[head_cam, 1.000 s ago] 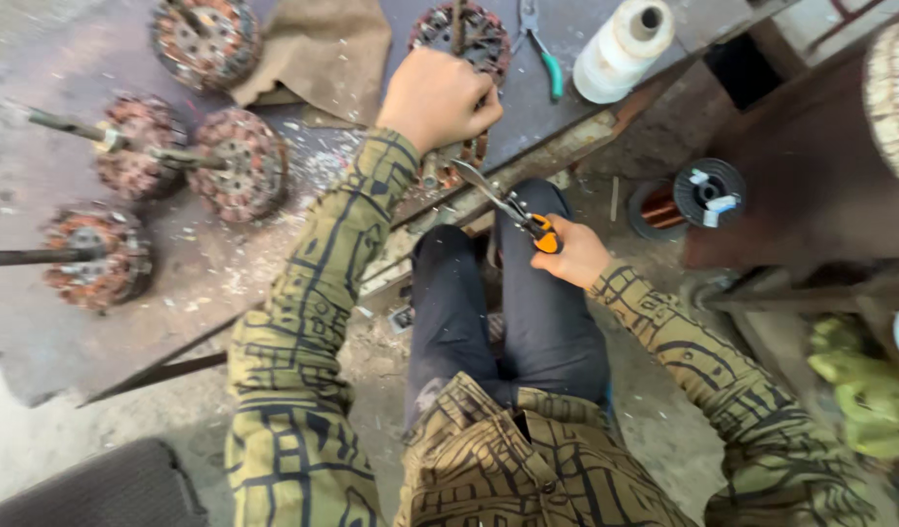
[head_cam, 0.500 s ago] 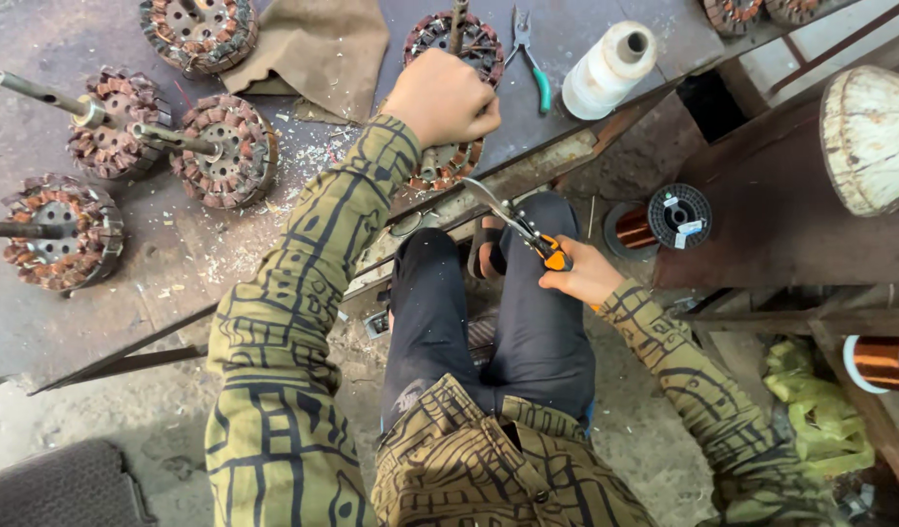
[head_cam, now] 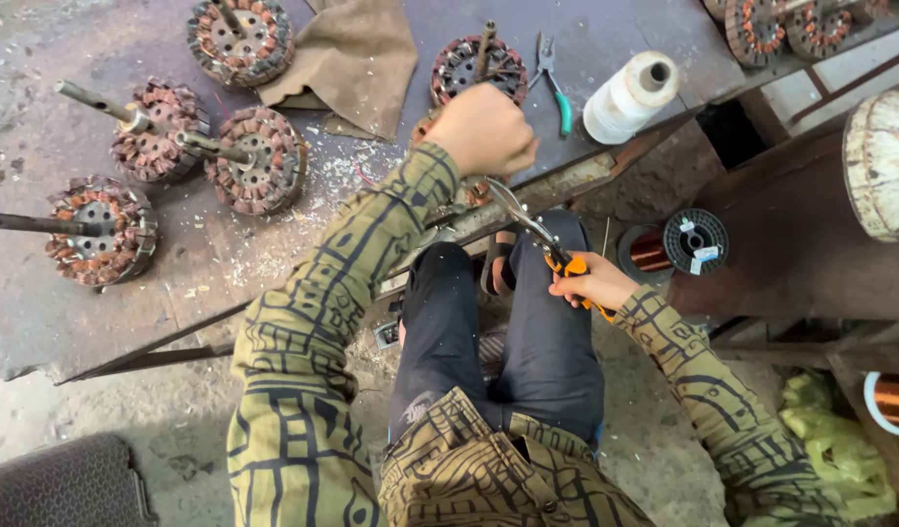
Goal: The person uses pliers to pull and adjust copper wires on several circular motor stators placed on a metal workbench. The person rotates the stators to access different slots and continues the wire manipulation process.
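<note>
A stator (head_cam: 466,190) at the desk (head_cam: 40,322) edge is clamped under the left hand (head_cam: 486,129). Cutters (head_cam: 528,222), gripped shut-fisted by the right hand (head_cam: 591,285), are angled up-left toward it.

Desk (head_cam: 108,322): dull grey metal sheet, rough, scuffed, dusted with pale chips. Stators (head_cam: 257,159) on it: rusty laminated metal, matt, with coppery windings; their shafts are bare grey steel. Cloth (head_cam: 357,54): brown, matt, creased fabric. Thread cone (head_cam: 630,98): white, fibrous, soft sheen. Wire spool (head_cam: 679,244): black plastic flange, glossy copper wire. Cutters (head_cam: 542,239) in right hand (head_cam: 591,283): bright metal blades, smooth orange plastic grips. Pliers (head_cam: 552,73) on desk: dark metal, green plastic handles. Sleeves: printed olive woven cloth, matt. Floor: rough concrete
</note>
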